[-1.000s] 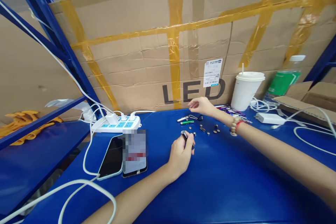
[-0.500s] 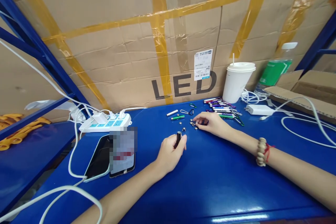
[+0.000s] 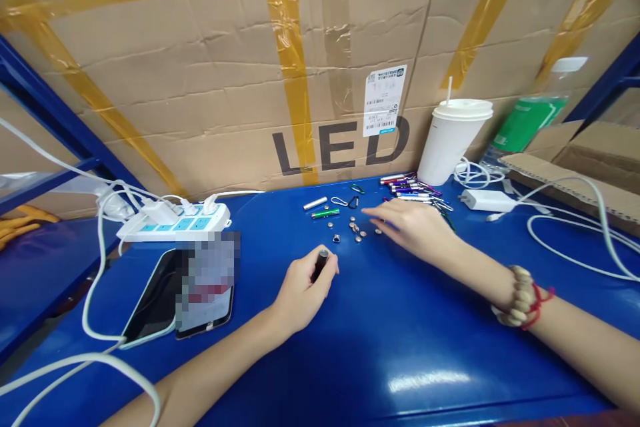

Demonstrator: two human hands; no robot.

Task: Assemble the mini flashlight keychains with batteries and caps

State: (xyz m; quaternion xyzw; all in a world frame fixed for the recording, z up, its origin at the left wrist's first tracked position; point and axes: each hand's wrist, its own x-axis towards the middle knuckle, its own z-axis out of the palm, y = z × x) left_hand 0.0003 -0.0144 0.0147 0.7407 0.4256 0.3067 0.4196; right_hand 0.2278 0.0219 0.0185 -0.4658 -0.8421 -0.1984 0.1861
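Observation:
My left hand [image 3: 301, 292] rests on the blue table [image 3: 380, 340] and is closed around a small black flashlight tube [image 3: 319, 263], held upright with its open end up. My right hand [image 3: 413, 227] lies flat on the table with fingers stretched toward several small button batteries [image 3: 356, 231] scattered just left of its fingertips. A silver tube [image 3: 315, 203] and a green tube [image 3: 325, 213] lie beyond the batteries, with small carabiner clips [image 3: 346, 201] beside them. A beaded bracelet with a red string [image 3: 523, 296] is on my right wrist.
Several coloured mini flashlights [image 3: 410, 188] are piled by a white lidded cup [image 3: 449, 139]. A white power strip [image 3: 175, 219], two phones [image 3: 180, 287], white cables [image 3: 575, 227], a charger [image 3: 486, 199], a green bottle [image 3: 535, 120] and taped cardboard [image 3: 320, 67] ring the work area.
My right hand came back from the far tubes to the batteries and flattened out. My left hand kept the black tube, turning it upright. The view dropped and shifted.

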